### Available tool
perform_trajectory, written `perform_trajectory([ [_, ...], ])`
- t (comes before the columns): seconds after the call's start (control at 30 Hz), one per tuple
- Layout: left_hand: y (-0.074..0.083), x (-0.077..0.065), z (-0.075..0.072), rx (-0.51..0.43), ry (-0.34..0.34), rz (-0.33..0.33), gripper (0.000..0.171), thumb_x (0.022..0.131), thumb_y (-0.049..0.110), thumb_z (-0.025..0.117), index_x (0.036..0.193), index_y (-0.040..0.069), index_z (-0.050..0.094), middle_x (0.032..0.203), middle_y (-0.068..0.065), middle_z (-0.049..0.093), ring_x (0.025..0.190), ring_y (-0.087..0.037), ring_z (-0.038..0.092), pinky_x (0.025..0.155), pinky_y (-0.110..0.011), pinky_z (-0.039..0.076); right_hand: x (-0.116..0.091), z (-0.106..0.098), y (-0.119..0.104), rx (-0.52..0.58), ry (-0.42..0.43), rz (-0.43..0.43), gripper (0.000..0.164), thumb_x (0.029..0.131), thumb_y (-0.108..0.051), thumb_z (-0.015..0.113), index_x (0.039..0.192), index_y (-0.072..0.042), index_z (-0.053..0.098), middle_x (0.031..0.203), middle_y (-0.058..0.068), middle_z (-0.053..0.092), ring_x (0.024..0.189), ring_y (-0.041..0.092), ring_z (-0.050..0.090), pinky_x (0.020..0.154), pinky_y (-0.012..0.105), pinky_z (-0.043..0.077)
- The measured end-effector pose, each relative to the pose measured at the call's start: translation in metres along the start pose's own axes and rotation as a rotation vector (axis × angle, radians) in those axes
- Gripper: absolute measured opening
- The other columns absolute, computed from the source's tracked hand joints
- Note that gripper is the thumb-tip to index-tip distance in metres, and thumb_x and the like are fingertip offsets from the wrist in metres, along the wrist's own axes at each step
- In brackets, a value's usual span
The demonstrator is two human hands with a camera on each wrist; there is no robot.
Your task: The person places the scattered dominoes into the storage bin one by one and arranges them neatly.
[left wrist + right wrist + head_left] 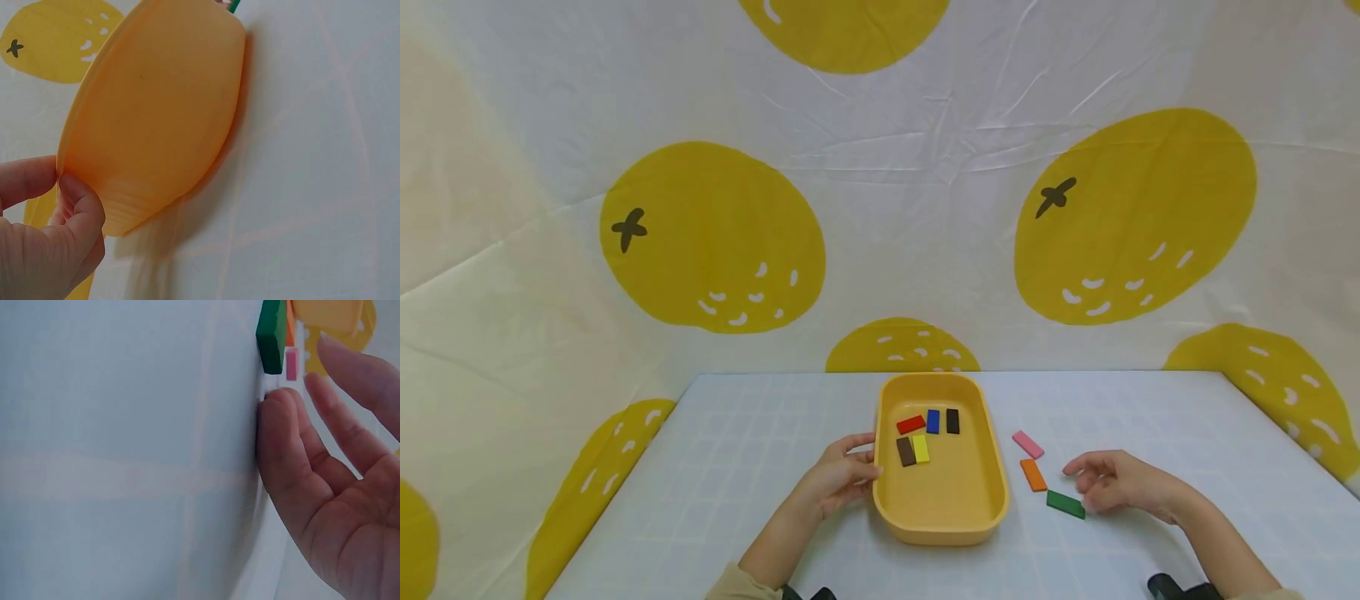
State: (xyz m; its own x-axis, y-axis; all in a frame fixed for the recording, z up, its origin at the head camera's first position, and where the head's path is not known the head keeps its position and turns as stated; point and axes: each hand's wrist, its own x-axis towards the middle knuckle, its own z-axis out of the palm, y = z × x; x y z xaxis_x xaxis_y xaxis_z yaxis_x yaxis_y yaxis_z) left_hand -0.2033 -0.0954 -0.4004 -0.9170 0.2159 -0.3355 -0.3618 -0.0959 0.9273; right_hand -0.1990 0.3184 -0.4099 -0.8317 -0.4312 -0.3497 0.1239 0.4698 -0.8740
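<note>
My left hand (842, 479) pinches the left rim of a yellow tray (940, 525); the left wrist view shows thumb and fingers on either side of that rim. Inside the tray lie a red block (911, 425), a blue block (933, 421), a black block (952, 421), a brown block (906, 452) and a yellow block (921, 448). On the table, my right hand (1123, 483) is low beside a green block (1065, 504), its fingers loosely bent and holding nothing. In the right wrist view the green block (272, 337) sits just beyond the fingertips.
Between the tray and my right hand lie an orange block (1033, 475) and a pink block (1027, 444). The table (737, 442) has a pale checked cover. A white cloth (917, 233) with yellow fruit prints hangs behind it.
</note>
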Motion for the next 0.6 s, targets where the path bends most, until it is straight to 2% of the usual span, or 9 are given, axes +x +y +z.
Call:
perform_trajectory([
  [0.13, 0.000, 0.000, 0.000, -0.002, 0.003, 0.003, 0.058, 0.082, -0.011, 0.058, 0.135, -0.003, 0.037, 0.109, -0.017, 0.053, 0.082, -0.019, 0.055, 0.068, -0.027, 0.050, 0.002, 0.002, 0.004, -0.022, -0.020, -0.026, 0.043, 0.079, -0.004, 0.069, 0.118, 0.006, 0.055, 0.092, 0.008, 0.057, 0.083, 0.022, 0.053, 0.070, 0.027, 0.049],
  [0.3, 0.000, 0.000, 0.000, 0.002, 0.009, 0.002, 0.057, 0.082, -0.011, 0.058, 0.135, -0.004, 0.037, 0.110, -0.018, 0.053, 0.084, -0.021, 0.056, 0.068, -0.027, 0.050, 0.008, 0.007, 0.005, -0.079, -0.006, -0.052, 0.046, 0.074, -0.007, 0.076, 0.116, 0.004, 0.058, 0.088, 0.007, 0.055, 0.073, 0.017, 0.051, 0.063, 0.023, 0.045],
  [0.6, 0.000, 0.000, 0.000, 0.005, -0.015, 0.019, 0.058, 0.082, -0.012, 0.057, 0.135, -0.005, 0.036, 0.108, -0.017, 0.054, 0.081, -0.018, 0.056, 0.068, -0.027, 0.050, 0.012, 0.013, 0.002, -0.186, 0.000, -0.109, 0.039, 0.070, -0.008, 0.078, 0.105, -0.002, 0.062, 0.082, 0.004, 0.050, 0.062, 0.012, 0.044, 0.054, 0.020, 0.036],
])
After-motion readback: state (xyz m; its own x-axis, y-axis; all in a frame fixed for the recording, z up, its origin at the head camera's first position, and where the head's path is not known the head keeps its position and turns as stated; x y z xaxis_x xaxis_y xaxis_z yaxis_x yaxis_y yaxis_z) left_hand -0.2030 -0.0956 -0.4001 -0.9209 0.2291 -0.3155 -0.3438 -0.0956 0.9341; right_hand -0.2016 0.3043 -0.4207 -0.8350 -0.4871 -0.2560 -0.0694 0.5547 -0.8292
